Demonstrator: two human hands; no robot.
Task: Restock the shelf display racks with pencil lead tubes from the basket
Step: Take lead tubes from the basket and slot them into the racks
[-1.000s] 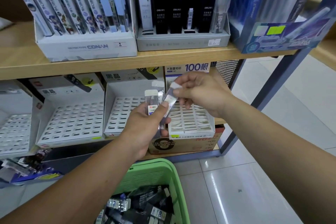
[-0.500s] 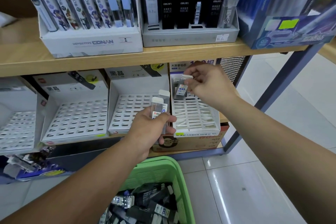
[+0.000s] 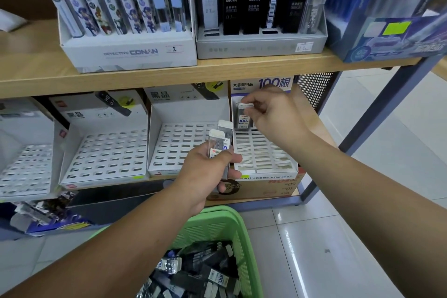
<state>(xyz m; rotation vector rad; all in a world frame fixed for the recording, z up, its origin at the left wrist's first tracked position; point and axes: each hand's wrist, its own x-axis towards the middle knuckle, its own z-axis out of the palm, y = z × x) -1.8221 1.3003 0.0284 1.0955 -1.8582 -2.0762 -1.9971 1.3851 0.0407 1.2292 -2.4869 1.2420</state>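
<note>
My right hand (image 3: pixel 273 116) pinches the white cap of a clear pencil lead tube (image 3: pixel 243 116), which stands upright at the back left corner of the white slotted rack (image 3: pixel 263 155) under the "100" header. My left hand (image 3: pixel 205 174) grips two white-capped lead tubes (image 3: pixel 220 143) upright, in front of the gap between this rack and the one to its left. Below, the green basket (image 3: pixel 232 230) holds several more lead tubes (image 3: pixel 200 273), black and clear.
Three other white slotted racks (image 3: pixel 106 152) stand to the left on the lower shelf. The wooden upper shelf (image 3: pixel 145 77) carries boxes of lead cases just above my hands. A metal shelf post (image 3: pixel 377 113) and tiled floor (image 3: pixel 338 237) lie to the right.
My right hand carried one tube away from the left hand, up and back to the rack's rear left corner, and stood it upright. My left hand stayed in place with two tubes.
</note>
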